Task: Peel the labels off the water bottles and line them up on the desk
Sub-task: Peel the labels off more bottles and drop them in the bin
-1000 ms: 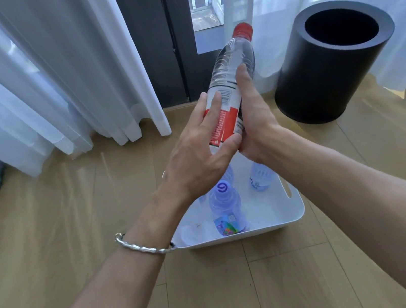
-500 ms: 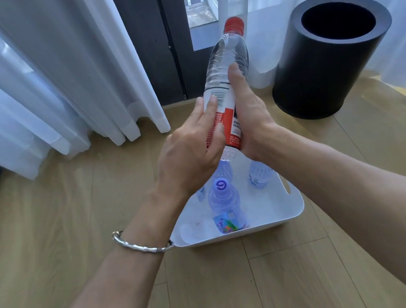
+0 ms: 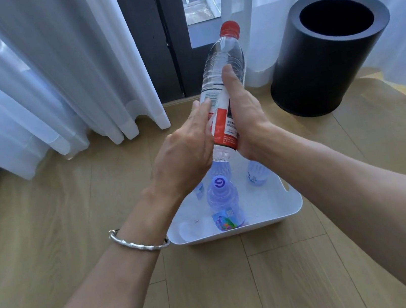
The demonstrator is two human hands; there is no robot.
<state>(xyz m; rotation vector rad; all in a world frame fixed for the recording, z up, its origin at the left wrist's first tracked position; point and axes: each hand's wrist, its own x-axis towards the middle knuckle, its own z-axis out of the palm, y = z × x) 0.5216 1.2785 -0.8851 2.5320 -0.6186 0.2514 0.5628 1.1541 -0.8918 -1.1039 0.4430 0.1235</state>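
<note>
Red-and-white label (image 3: 220,121) on held water bottle (image 3: 223,70): barcode on white upper part, lines of small print on red lower part, characters too small to read. No brand name legible.

Cap of blue-tinted bottle (image 3: 219,183) standing in white bin (image 3: 294,208): purple ring-shaped logo resembling letter "G" or numeral "6"; cannot tell which.

Colourful label (image 3: 227,223) low on same bottle: multicoloured picture, small square code at top, text unreadable.

Other bottles in bin: print too blurred.
</note>
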